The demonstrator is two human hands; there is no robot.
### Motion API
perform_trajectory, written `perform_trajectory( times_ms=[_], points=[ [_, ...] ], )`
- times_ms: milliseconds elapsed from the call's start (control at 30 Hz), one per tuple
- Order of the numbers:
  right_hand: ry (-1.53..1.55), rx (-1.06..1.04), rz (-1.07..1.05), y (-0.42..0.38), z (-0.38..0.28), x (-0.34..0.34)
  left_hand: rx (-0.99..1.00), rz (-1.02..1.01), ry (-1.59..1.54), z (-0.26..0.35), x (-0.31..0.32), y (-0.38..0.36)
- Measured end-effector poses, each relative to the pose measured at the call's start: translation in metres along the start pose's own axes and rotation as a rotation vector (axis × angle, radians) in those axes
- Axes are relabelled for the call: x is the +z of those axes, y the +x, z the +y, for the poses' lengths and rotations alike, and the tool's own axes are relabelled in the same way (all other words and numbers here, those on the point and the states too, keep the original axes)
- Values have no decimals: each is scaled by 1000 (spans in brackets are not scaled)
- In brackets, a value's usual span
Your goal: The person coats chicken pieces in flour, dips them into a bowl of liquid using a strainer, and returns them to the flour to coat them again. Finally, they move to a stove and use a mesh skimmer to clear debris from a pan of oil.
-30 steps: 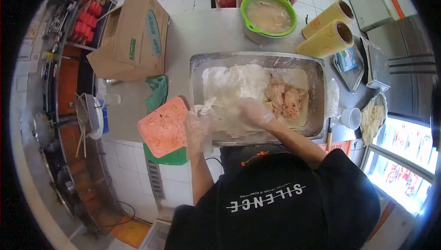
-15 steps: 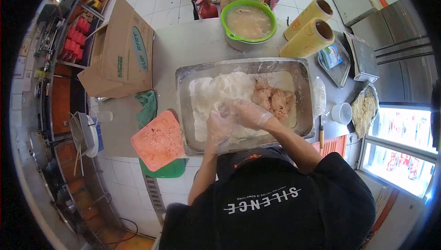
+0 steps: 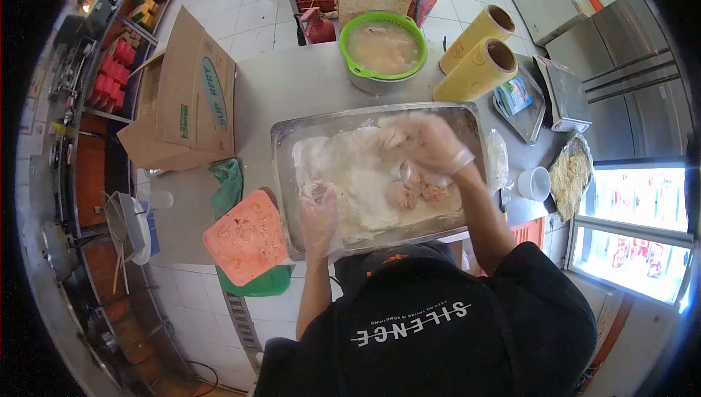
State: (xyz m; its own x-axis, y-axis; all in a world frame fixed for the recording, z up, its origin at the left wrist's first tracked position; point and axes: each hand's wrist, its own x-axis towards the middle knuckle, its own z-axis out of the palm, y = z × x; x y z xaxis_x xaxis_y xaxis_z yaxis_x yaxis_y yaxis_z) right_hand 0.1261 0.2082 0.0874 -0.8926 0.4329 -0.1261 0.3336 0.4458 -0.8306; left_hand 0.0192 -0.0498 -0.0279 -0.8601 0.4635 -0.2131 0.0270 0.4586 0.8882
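A large metal tray (image 3: 478,171) stands on the steel table, with white flour (image 3: 365,193) over its left and middle part. Raw, pinkish meat pieces (image 3: 427,191) lie in the tray's right part. My left hand (image 3: 319,218), in a clear glove, is at the tray's left front over the flour; its fingers curl round a small flour-dusted piece, probably meat. My right hand (image 3: 431,141), also gloved, hovers above the back right of the flour and the meat; its fingers are smeared by motion, so what they hold, if anything, cannot be made out.
Left of the tray are a cardboard box (image 3: 193,98), a green cloth (image 3: 227,185) and a pink lid or tray (image 3: 248,238). Behind stands a green-rimmed basin (image 3: 348,61). Plastic-wrap rolls (image 3: 478,68), a scale (image 3: 566,94), a white cup (image 3: 534,184) and a foil tray (image 3: 572,174) are at the right.
My hands, together over the flour before, have come apart. The left moved left and toward me; the right moved up and to the right. The view has shifted slightly.
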Motion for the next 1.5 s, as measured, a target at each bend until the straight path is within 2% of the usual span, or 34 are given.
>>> perform_trajectory(
  times_ms=[100,167,267,367,467,567,700,800,900,967,1000,1067,1100,1167,1200,1267,1367,1500],
  points=[
    [6,-241,154,37,-16,-34,18,-89,33,10,0,-2],
    [-148,-165,154,63,-42,-57,21,-168,140,9,0,-1],
    [-362,-163,155,118,-31,-70,331,-249,385,-11,4,1],
    [-606,-247,154,186,22,-67,-79,-294,419,12,15,7],
    [-702,-244,103,227,59,-59,210,-310,694,-26,45,18],
    [-718,-192,101,227,58,-50,97,-389,669,-7,56,31],
    [-892,-46,205,225,50,-35,103,-422,789,-23,73,36],
    [-941,-102,218,244,93,-27,81,-449,715,-30,72,40],
    [-847,-298,396,239,97,-29,85,-400,634,-29,61,30],
    [-829,-218,343,247,112,-31,11,-383,627,-23,60,23],
    [-819,-173,315,248,118,-30,-23,-501,648,-47,62,25],
    [-796,-115,123,244,107,-38,-93,-740,687,-113,65,38],
    [-785,-94,24,245,97,-42,-43,-732,655,-100,52,35],
    [-699,-107,53,248,85,-45,49,-715,589,-44,14,18],
    [-656,-111,71,248,80,-46,-18,-714,623,-34,9,15],
    [-759,-141,50,255,68,-35,-144,-711,693,-20,6,16],
    [-865,-138,15,261,69,-19,-122,-700,689,-11,7,15],
    [-1086,-140,-54,255,70,-24,-195,-621,674,-17,10,8]
  ],
)
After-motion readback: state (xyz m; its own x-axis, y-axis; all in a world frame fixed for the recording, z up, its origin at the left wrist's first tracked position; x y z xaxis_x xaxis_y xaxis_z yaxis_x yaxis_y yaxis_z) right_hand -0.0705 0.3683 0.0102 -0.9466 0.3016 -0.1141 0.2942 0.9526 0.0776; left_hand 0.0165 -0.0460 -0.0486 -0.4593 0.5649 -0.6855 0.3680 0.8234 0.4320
